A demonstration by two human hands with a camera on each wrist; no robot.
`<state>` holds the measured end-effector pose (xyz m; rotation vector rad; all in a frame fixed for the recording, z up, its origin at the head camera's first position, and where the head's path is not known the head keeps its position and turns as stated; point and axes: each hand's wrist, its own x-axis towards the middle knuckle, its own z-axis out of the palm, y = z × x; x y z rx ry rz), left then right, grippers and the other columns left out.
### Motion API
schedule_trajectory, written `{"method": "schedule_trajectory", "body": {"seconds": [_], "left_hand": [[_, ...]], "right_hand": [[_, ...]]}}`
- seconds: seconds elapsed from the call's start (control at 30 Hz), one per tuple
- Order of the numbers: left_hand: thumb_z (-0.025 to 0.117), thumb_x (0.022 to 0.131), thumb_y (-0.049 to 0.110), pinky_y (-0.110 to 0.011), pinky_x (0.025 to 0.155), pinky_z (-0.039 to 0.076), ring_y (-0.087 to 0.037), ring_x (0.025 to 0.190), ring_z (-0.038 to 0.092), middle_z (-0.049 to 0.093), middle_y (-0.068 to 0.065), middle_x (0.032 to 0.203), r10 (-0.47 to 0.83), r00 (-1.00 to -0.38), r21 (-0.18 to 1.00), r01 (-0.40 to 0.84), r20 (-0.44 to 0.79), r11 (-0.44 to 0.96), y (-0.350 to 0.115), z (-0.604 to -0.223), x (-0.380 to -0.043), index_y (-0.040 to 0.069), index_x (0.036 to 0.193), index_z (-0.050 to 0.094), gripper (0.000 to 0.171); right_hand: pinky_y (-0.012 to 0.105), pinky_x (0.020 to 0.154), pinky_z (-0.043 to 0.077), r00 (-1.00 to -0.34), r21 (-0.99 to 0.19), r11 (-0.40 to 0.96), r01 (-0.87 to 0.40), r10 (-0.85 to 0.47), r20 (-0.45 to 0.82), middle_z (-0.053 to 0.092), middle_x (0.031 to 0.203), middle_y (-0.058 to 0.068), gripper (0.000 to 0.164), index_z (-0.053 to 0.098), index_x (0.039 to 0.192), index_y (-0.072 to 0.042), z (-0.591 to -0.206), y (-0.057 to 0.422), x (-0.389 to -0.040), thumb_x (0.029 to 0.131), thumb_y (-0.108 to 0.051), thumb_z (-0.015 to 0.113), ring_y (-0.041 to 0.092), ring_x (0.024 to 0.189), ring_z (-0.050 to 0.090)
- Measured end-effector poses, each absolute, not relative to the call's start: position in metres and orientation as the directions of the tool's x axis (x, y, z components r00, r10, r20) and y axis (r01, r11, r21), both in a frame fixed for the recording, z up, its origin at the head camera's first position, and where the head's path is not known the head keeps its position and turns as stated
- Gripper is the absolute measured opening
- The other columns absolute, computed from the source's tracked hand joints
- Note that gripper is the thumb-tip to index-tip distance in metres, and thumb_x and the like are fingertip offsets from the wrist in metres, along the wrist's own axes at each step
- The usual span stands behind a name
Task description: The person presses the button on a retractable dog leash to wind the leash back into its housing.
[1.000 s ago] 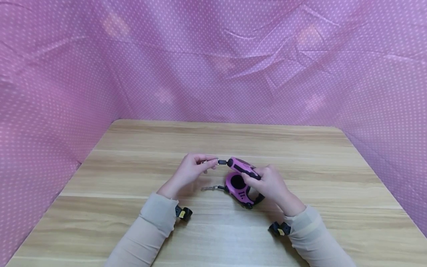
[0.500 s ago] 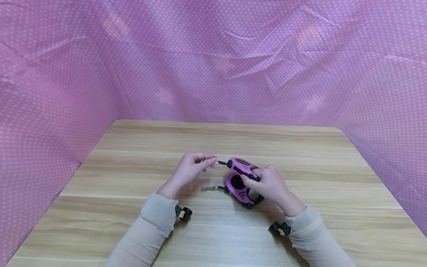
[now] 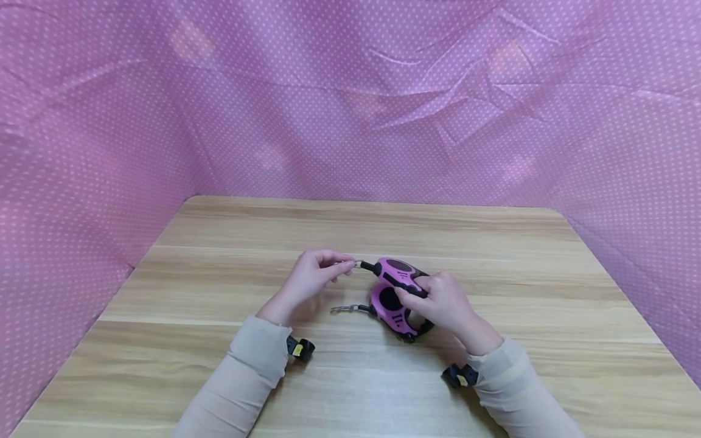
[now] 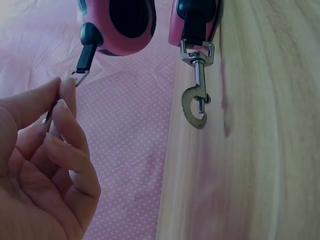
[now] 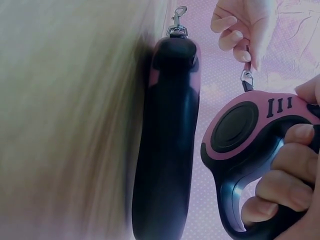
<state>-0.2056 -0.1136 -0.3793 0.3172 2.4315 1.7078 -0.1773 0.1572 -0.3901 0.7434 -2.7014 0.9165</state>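
Observation:
My right hand (image 3: 440, 301) grips the handle of a pink and black retractable dog leash (image 3: 398, 271), its fingers curled through the handle loop in the right wrist view. Between thumb and fingertips my left hand (image 3: 313, 275) pinches that leash's metal snap hook (image 4: 79, 77), most of which the fingers cover. A short black strap (image 4: 86, 58) joins the hook to the casing. Below the held leash, a second matching leash (image 3: 383, 313) lies on the table, partly hidden by it. Its snap hook (image 4: 198, 90) points left, with no hand on it.
The wood-grain table (image 3: 219, 365) extends around both hands. Pink dotted cloth (image 3: 350, 121) hangs behind it and along both sides. A small black camera (image 3: 300, 349) sits on the left wrist, another camera (image 3: 459, 376) on the right.
The short strap by the left fingertips has twisted, looking narrower half a second ago and wider now. The held leash has tilted slightly, showing more of its face. The lying leash has stayed put.

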Motion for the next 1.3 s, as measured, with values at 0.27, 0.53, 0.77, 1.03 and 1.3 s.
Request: {"method": "schedule_trajectory", "body": {"seconds": [0.27,0.53,0.77,1.03,1.3], "left_hand": [[0.068,0.093,0.019,-0.041,0.089,0.057,-0.034,0.102,0.067,0.074,-0.011,0.104,0.223,-0.973,0.926,0.034,-0.055,0.377,-0.116,-0.385,-0.207,0.004,0.114,0.07,0.025],[0.068,0.094,0.023,-0.045,0.087,0.056,-0.034,0.096,0.066,0.074,-0.008,0.103,0.162,-0.985,0.919,0.01,-0.059,0.393,-0.119,-0.387,-0.208,0.009,0.111,0.072,0.023],[0.067,0.094,0.021,-0.044,0.088,0.056,-0.034,0.099,0.066,0.074,-0.009,0.105,0.157,-0.986,0.916,0.008,-0.06,0.401,-0.119,-0.386,-0.21,0.007,0.114,0.07,0.024],[0.07,0.092,0.019,-0.042,0.086,0.058,-0.033,0.095,0.069,0.074,-0.01,0.108,0.166,-0.982,0.918,-0.015,-0.088,0.395,-0.115,-0.388,-0.211,0.01,0.113,0.072,0.023],[0.069,0.092,0.014,-0.036,0.076,0.059,-0.027,0.083,0.071,0.073,-0.017,0.111,0.172,-0.98,0.923,-0.028,-0.102,0.384,-0.111,-0.394,-0.214,0.006,0.118,0.069,0.027]], "right_hand": [[0.016,0.042,0.027,-0.767,-0.421,0.643,-0.639,-0.499,0.403,0.035,0.051,-0.016,0.038,0.041,0.058,-0.019,-0.393,0.16,-0.182,0.087,-0.031,0.063,-0.004,0.045,0.027],[0.019,0.051,0.029,-0.716,-0.344,0.632,-0.694,-0.562,0.413,0.034,0.058,-0.012,0.035,0.041,0.064,-0.018,-0.395,0.164,-0.187,0.091,-0.027,0.061,0.002,0.054,0.03],[0.039,0.084,0.043,-0.719,-0.301,0.66,-0.689,-0.57,0.397,0.047,0.068,-0.01,0.024,0.052,0.075,-0.02,-0.398,0.166,-0.193,0.095,-0.03,0.062,0.012,0.074,0.048],[0.053,0.112,0.03,-0.777,-0.252,0.749,-0.613,-0.513,0.364,0.069,0.098,0.007,0.026,0.069,0.098,-0.007,-0.4,0.173,-0.199,0.095,-0.033,0.064,0.029,0.107,0.055],[0.053,0.12,0.023,-0.81,-0.224,0.792,-0.567,-0.488,0.325,0.069,0.108,0.013,0.033,0.07,0.106,-0.003,-0.401,0.176,-0.204,0.095,-0.033,0.064,0.035,0.121,0.053]]}}
